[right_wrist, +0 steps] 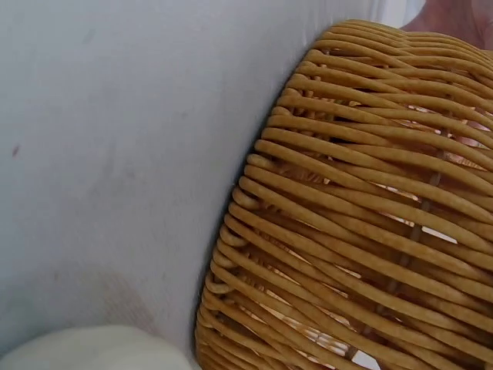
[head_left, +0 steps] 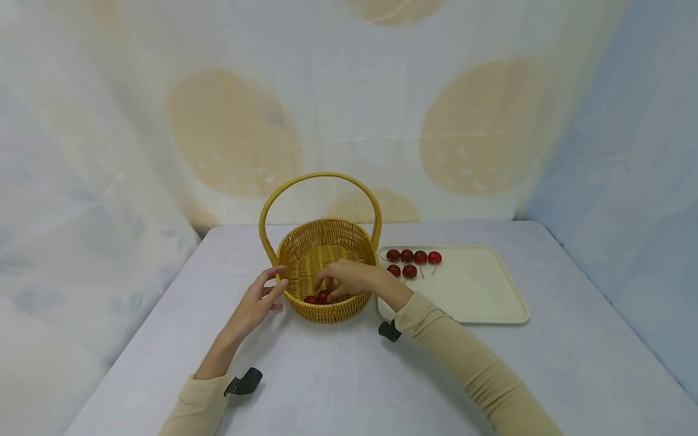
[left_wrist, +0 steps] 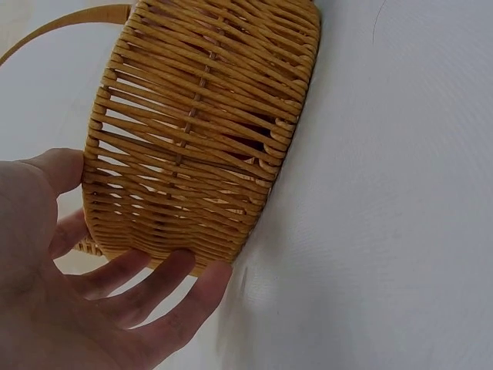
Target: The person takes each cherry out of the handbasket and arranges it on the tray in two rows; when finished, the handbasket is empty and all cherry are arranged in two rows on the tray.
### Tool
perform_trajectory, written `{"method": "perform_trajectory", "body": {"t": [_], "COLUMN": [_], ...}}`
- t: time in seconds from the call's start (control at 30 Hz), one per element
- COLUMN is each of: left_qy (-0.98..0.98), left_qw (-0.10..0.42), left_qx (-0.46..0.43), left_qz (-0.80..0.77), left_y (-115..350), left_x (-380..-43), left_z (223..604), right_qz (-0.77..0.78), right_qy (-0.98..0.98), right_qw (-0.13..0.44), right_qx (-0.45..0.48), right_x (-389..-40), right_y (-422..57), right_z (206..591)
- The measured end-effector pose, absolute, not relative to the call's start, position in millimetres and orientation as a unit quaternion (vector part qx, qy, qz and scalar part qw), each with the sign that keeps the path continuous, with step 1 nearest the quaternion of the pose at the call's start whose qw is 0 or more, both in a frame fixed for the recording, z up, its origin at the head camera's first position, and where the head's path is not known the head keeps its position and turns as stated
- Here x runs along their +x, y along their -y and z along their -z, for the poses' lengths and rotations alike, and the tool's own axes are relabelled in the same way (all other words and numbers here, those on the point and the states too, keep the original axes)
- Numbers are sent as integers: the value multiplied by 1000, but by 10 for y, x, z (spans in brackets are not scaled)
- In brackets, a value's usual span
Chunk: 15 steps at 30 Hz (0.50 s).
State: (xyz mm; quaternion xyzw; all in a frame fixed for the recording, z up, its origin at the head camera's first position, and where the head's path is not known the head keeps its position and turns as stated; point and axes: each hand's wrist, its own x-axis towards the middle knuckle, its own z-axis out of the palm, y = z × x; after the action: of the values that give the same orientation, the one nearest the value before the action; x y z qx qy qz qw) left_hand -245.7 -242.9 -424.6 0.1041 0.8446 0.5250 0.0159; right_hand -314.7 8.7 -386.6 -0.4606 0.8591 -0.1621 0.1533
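Note:
A yellow woven basket with a tall arched handle stands on the table. My left hand holds its left side, thumb at the rim; in the left wrist view, the fingers curve against the outer wall. My right hand reaches over the right rim into the basket, its index finger and thumb apart above dark red cherries lying by the front wall. The thumb tip is right at one cherry. In the right wrist view the basket wall covers most of what lies inside.
A cream rectangular tray lies right of the basket, partly under the right forearm. Several stemmed cherries stand in two rows at its left end. A patterned cloth hangs behind the table.

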Motion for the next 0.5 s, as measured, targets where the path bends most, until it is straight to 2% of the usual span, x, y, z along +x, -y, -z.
{"method": "perform_trajectory", "body": {"t": [0.5], "left_qy": [-837], "left_qw": [20], "left_qx": [109], "left_qz": [-536], "left_y": [2438], "left_x": [-2462], "left_z": [4270], "right_qz": [163], "right_qy": [-860], "right_qw": [155], "right_qx": [-459], "right_x": [-3109], "right_y": [-70], "right_z": [3866]}}
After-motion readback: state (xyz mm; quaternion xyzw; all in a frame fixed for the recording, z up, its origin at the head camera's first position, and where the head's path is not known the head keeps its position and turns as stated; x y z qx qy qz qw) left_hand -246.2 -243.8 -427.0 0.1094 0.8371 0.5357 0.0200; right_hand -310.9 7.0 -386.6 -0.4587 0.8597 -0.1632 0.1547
